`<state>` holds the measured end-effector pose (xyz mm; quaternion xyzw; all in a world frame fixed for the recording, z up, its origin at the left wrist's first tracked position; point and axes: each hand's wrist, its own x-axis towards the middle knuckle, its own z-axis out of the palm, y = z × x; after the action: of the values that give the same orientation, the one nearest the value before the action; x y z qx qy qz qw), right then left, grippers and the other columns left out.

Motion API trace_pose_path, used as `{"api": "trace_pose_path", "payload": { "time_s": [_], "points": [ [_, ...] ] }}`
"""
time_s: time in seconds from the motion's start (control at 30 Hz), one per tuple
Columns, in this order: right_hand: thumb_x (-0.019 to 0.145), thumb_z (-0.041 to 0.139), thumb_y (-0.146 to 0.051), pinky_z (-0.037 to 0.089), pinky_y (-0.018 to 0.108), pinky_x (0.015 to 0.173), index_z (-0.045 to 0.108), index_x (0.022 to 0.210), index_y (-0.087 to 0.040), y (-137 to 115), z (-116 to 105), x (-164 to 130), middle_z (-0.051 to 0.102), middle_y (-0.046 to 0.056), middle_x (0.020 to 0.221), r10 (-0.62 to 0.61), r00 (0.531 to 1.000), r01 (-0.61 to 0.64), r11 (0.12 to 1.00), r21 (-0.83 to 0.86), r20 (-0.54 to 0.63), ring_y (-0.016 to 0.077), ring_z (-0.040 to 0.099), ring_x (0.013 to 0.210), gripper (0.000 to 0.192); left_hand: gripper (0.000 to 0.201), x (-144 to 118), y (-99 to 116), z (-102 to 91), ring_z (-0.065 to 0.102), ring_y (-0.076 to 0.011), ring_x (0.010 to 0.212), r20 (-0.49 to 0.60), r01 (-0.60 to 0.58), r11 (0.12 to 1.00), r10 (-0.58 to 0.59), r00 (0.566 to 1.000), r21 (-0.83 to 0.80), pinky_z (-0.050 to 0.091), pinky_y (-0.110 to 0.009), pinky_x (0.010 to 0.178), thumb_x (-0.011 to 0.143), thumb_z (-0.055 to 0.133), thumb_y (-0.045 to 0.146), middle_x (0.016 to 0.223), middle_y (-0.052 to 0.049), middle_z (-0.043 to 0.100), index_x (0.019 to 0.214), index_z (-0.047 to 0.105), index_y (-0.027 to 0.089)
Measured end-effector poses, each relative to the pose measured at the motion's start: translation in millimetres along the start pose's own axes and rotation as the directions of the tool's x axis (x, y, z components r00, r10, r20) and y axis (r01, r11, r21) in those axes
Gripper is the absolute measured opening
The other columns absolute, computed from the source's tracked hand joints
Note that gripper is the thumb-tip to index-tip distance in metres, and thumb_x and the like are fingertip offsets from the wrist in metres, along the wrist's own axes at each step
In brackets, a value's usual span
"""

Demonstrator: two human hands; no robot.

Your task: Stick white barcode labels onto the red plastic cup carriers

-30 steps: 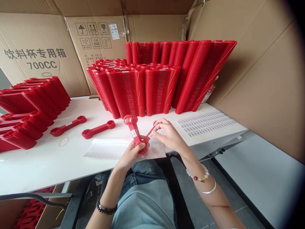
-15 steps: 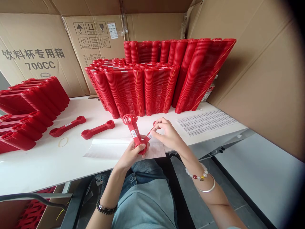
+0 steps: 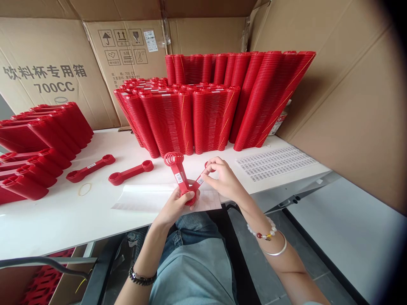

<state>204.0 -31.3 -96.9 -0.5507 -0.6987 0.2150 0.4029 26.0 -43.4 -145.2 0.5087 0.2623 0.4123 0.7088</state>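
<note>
My left hand is closed around the lower end of a small stack of red plastic two-ring holders, with the thumb on top. The stack's upper rings are slightly fanned, and a white barcode label shows on its front strip. One red two-ring holder angles out to the right from the same grip, with its own barcode label. Its far end is pinched between the thumb and fingers of my right hand. Under both hands lies a white backing sheet at the table's front edge.
Tall stacks of red holders stand at the back; more stacks lie at the left. Two loose holders and a rubber band rest on the white table. A label sheet lies right. Cardboard walls enclose the back and right.
</note>
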Motion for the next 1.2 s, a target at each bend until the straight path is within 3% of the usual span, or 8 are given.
{"api": "trace_pose_path", "payload": {
  "time_s": [0.33, 0.53, 0.9, 0.97, 1.03, 1.1, 1.2],
  "points": [
    [0.080, 0.065, -0.019, 0.045, 0.046, 0.091, 0.057, 0.068, -0.022, 0.1, 4.5, 0.8, 0.060, 0.003, 0.097, -0.032, 0.999, 0.030, 0.995, -0.091, -0.012, 0.0229, 0.058, 0.094, 0.015, 0.018, -0.5, -0.7, -0.1, 0.043, -0.0062, 0.051, -0.016, 0.000, 1.000, -0.001, 1.000, -0.023, 0.034, -0.024, 0.056, 0.086, 0.059, 0.029, 0.074, 0.003, 0.056, 0.099, 0.053, 0.018],
    [0.081, 0.071, -0.030, 0.043, 0.051, 0.092, 0.054, 0.074, -0.022, -3.9, 15.9, -1.4, 0.057, 0.005, 0.099, -0.086, 0.995, 0.071, 0.967, -0.246, -0.051, 0.0277, 0.058, 0.101, 0.020, 0.020, 0.6, -1.6, 0.4, 0.042, -0.0054, 0.049, -0.031, -0.038, 0.997, 0.036, 0.999, -0.072, 0.035, -0.025, 0.057, 0.085, 0.060, 0.029, 0.073, 0.004, 0.056, 0.100, 0.055, 0.017],
    [0.087, 0.063, -0.023, 0.046, 0.039, 0.080, 0.058, 0.078, -0.022, 2.0, 20.6, 3.3, 0.056, 0.005, 0.098, -0.108, 0.992, 0.087, 0.960, -0.267, -0.065, 0.0212, 0.061, 0.086, 0.010, 0.021, 1.5, -1.2, 1.0, 0.041, -0.0053, 0.050, -0.052, -0.038, 0.996, 0.035, 0.998, -0.075, 0.034, -0.025, 0.058, 0.085, 0.060, 0.031, 0.075, 0.003, 0.056, 0.100, 0.055, 0.016],
    [0.089, 0.061, -0.024, 0.045, 0.040, 0.081, 0.062, 0.087, -0.023, 1.3, 20.7, 2.8, 0.057, 0.005, 0.101, -0.128, 0.989, 0.104, 0.954, -0.282, -0.068, 0.0223, 0.062, 0.089, 0.002, 0.022, 1.2, -0.8, 0.9, 0.041, -0.0054, 0.049, -0.061, -0.037, 0.996, 0.032, 0.998, -0.082, 0.034, -0.025, 0.057, 0.085, 0.060, 0.032, 0.076, 0.003, 0.056, 0.100, 0.054, 0.017],
    [0.090, 0.059, -0.023, 0.045, 0.042, 0.083, 0.061, 0.111, -0.027, 2.8, 19.5, 3.4, 0.058, 0.006, 0.105, -0.147, 0.985, 0.116, 0.947, -0.299, -0.085, 0.0227, 0.062, 0.090, 0.022, 0.024, 0.6, -0.2, 0.9, 0.041, -0.0057, 0.048, -0.067, -0.034, 0.996, 0.029, 0.997, -0.079, 0.034, -0.025, 0.055, 0.084, 0.061, 0.034, 0.075, 0.003, 0.056, 0.099, 0.054, 0.017],
    [0.090, 0.056, -0.019, 0.044, 0.043, 0.083, 0.047, 0.135, -0.032, 6.0, 17.4, 4.9, 0.057, 0.007, 0.108, -0.143, 0.983, 0.100, 0.942, -0.320, -0.116, 0.0222, 0.063, 0.087, 0.048, 0.026, -0.3, 0.2, 1.0, 0.041, -0.0060, 0.048, -0.065, -0.031, 0.997, 0.027, 0.998, -0.070, 0.034, -0.025, 0.054, 0.082, 0.063, 0.035, 0.073, 0.003, 0.056, 0.098, 0.053, 0.017],
    [0.091, 0.051, -0.018, 0.044, 0.045, 0.083, 0.040, 0.143, -0.032, 8.1, 15.5, 6.0, 0.058, 0.008, 0.106, -0.103, 0.987, 0.058, 0.943, -0.327, -0.123, 0.0213, 0.063, 0.080, 0.055, 0.028, -1.5, -0.4, 0.9, 0.042, -0.0063, 0.048, -0.066, -0.040, 0.997, 0.035, 0.997, -0.072, 0.034, -0.024, 0.052, 0.081, 0.065, 0.037, 0.073, 0.003, 0.057, 0.098, 0.052, 0.018]
  ]
}}
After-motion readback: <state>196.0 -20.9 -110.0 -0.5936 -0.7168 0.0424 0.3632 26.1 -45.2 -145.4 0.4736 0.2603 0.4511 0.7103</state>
